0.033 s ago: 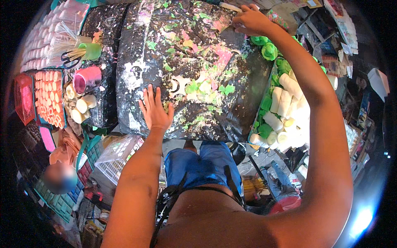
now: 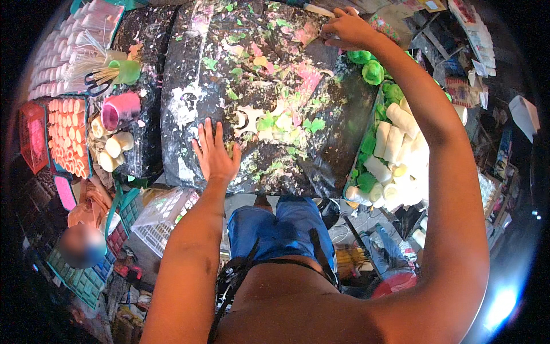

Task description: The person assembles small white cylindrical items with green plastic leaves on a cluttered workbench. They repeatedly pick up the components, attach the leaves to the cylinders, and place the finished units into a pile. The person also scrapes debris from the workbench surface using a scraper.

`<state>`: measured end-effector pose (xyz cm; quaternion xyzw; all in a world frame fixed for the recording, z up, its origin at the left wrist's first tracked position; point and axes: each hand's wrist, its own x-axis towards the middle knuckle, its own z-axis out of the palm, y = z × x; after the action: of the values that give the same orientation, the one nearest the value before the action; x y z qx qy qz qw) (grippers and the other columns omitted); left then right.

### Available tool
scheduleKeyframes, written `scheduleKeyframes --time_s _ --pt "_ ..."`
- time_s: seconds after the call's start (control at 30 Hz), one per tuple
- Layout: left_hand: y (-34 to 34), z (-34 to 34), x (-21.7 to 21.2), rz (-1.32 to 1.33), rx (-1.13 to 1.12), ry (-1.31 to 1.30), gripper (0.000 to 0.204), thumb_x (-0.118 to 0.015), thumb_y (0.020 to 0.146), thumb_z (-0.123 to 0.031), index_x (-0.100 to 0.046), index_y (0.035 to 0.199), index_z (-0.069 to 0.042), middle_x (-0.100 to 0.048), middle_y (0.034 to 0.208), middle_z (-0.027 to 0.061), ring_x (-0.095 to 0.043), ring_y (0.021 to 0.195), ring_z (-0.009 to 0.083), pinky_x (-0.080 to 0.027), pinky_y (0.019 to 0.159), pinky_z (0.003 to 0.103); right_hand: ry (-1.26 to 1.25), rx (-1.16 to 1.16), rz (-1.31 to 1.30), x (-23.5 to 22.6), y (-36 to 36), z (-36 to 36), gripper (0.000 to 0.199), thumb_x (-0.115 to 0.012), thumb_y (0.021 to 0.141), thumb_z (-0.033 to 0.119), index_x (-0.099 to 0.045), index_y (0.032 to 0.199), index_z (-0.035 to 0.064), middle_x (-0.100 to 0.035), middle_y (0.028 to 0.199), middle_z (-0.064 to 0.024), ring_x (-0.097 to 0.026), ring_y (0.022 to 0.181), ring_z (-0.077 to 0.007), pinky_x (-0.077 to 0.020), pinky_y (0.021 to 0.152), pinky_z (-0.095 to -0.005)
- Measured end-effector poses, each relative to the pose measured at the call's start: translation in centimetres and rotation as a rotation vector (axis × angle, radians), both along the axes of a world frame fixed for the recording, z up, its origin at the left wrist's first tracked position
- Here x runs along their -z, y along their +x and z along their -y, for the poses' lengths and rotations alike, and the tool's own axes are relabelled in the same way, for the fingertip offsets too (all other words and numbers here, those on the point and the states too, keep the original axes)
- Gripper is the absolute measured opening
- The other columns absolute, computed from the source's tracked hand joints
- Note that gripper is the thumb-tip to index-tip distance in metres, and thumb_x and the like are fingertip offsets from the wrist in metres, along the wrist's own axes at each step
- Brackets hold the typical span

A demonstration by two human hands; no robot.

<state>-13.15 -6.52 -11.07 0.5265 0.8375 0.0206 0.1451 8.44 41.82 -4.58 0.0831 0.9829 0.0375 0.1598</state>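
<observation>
1. Head view, looking down: big black plastic-covered work surface [image 2: 189, 69] fills upper centre of frame, littered w/ pink, green & white paper scraps [image 2: 281, 123].
2. Left hand [image 2: 215, 155] lies flat, palm down, fingers spread, on lower-left part of the black sheet, centre-left of frame. Open, gripping nothing. White cut-out scraps lie just beside its fingertips, to the right.
3. Right hand [image 2: 346, 28] reaches far up to top centre-right of frame, at the far edge of the sheet. Fingers curled around a thin, pale strip-like object [image 2: 318, 11]; what it is can't be told at this size.
4. Green paper rosettes [image 2: 372, 71] sit just below the right hand, along the sheet's right edge, partly hidden by the forearm.
5. White paper rolls [image 2: 395, 137] piled at right-centre, beside the right arm.
6. Upper left: scissors [image 2: 94, 85] lying beside a green cup [image 2: 129, 71] stuffed w/ thin sticks; a pink tape-like roll [image 2: 120, 109] just below.
7. Left edge: tray of orange rolls [image 2: 69, 135], w/ cream rolls [image 2: 112, 146] next to it.
8. Bottom centre: person's blue shorts [image 2: 281, 229]; white mesh basket [image 2: 160, 215] on the floor at lower left.
</observation>
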Motion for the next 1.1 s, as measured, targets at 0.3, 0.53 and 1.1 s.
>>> scheduleKeyframes --time_s 0.3,0.53,1.1 --pt "0.0 -0.2 -0.2 0.034 -0.006 -0.012 0.079 -0.058 0.095 -0.04 -0.036 0.162 -0.006 -0.014 0.177 0.0134 -0.008 0.164 0.0359 -0.006 0.129 0.06 -0.048 0.007 -0.09 2.2 1.5 1.8 0.034 -0.075 0.089 0.047 -0.075 0.111 0.0215 -0.075 0.105 -0.0025 -0.057 0.12 -0.0303 -0.0394 0.105 -0.0545" --pt "0.0 -0.1 -0.2 0.03 -0.012 -0.03 0.08 -0.059 0.094 -0.04 -0.035 0.162 -0.006 -0.014 0.177 0.0133 -0.006 0.164 0.0355 -0.005 0.129 0.06 -0.174 0.113 -0.009 1.4 1.1 3.7 0.03 -0.077 0.091 0.041 -0.073 0.105 0.015 -0.073 0.105 -0.0039 -0.056 0.121 -0.0282 -0.0358 0.106 -0.0548" --pt "-0.1 0.0 -0.2 0.029 -0.017 -0.046 0.079 -0.059 0.094 -0.04 -0.036 0.162 -0.006 -0.014 0.177 0.0133 -0.008 0.163 0.0358 -0.005 0.129 0.059 -0.059 0.124 -0.082 -7.5 1.2 14.6 0.03 -0.075 0.088 0.041 -0.073 0.105 0.0156 -0.072 0.105 -0.005 -0.057 0.122 -0.0297 -0.0381 0.111 -0.0529"
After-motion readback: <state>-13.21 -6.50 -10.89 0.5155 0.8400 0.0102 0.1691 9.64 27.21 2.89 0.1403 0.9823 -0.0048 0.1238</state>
